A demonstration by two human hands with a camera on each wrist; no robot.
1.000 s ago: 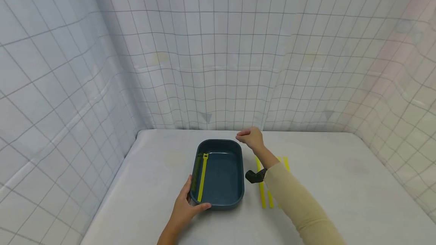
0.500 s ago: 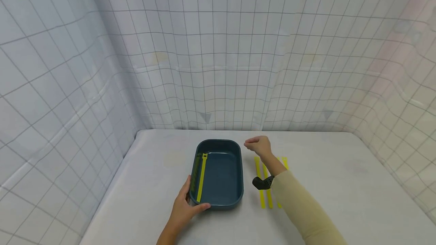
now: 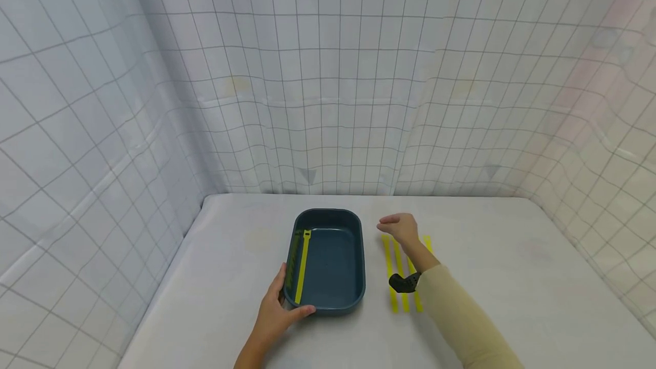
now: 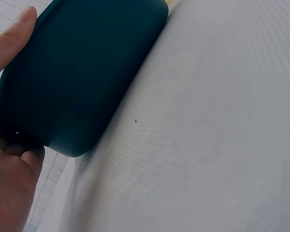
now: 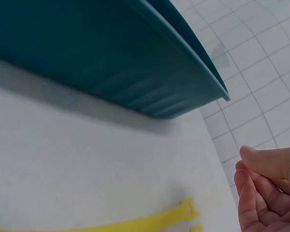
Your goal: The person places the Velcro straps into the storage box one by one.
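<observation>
A dark teal, deep rectangular tray (image 3: 335, 278) stands upright on the white table. Along its left inner wall lies one yellow strap (image 3: 303, 269) with a slotted head; the wall mirrors it. My left hand (image 3: 271, 316) holds the tray's near left corner, thumb at the near rim and fingers against the left side. Beyond the tray's right side my right hand (image 3: 402, 228) hovers above the table, fingers loosely curled, nothing visible between them. Below it lie several yellow slotted straps (image 3: 388, 255) side by side. The right wrist view shows a strap head (image 5: 187, 210) near that hand.
The white-covered table (image 3: 492, 266) is enclosed by grid-patterned cloth (image 3: 328, 101) at the back and both sides. A black device (image 3: 404, 283) on my right wrist hangs over the straps and hides part of them.
My right hand has moved from beside the tray's far right corner to the right and nearer, over the strap heads. The left hand still holds the tray.
</observation>
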